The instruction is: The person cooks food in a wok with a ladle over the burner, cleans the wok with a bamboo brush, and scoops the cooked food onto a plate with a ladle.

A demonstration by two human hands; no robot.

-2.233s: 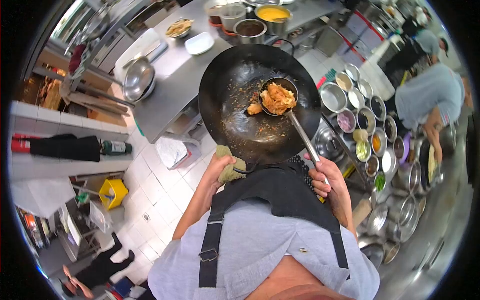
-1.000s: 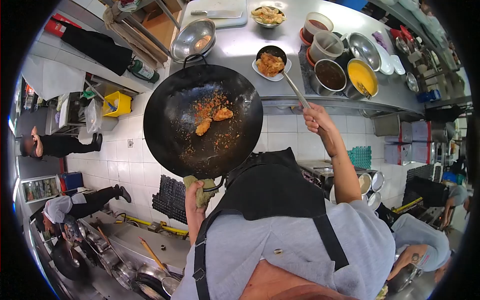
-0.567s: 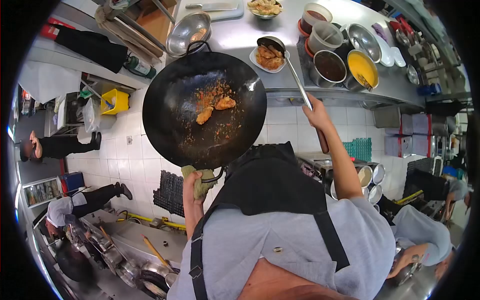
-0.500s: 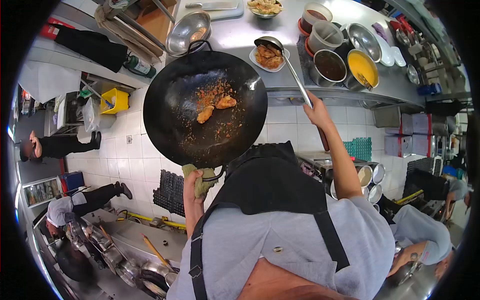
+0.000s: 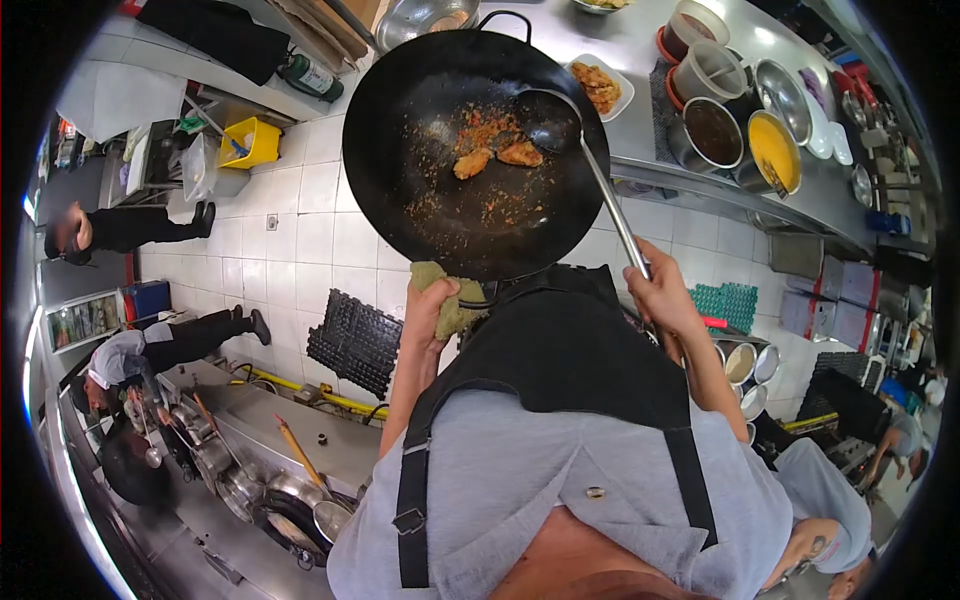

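My left hand (image 5: 432, 305) is closed around the near handle of a large black wok (image 5: 420, 100), with a folded green cloth (image 5: 458, 310) between. Two browned pieces of fried food (image 5: 520, 153) lie in the wok among reddish crumbs (image 5: 488, 128). My right hand (image 5: 660, 288) grips the long handle of a metal ladle (image 5: 612, 200). The ladle's dark bowl is inside the wok, at the right of the fried pieces. Just beyond the wok's right rim, a white plate (image 5: 625, 98) on the counter holds more fried pieces.
Along the steel counter (image 5: 640, 130) stand a pot of dark sauce (image 5: 712, 133), a pot of yellow liquid (image 5: 775, 150) and plastic tubs (image 5: 708, 72). A metal bowl (image 5: 410, 18) sits past the wok. Other people (image 5: 135, 232) stand at the left and lower right. Black mats (image 5: 355, 342) lie on the tiled floor.
The ladle has moved from over the white plate back into the wok. My view has shifted, so the wok now appears farther right and higher, and the plate shows uncovered.
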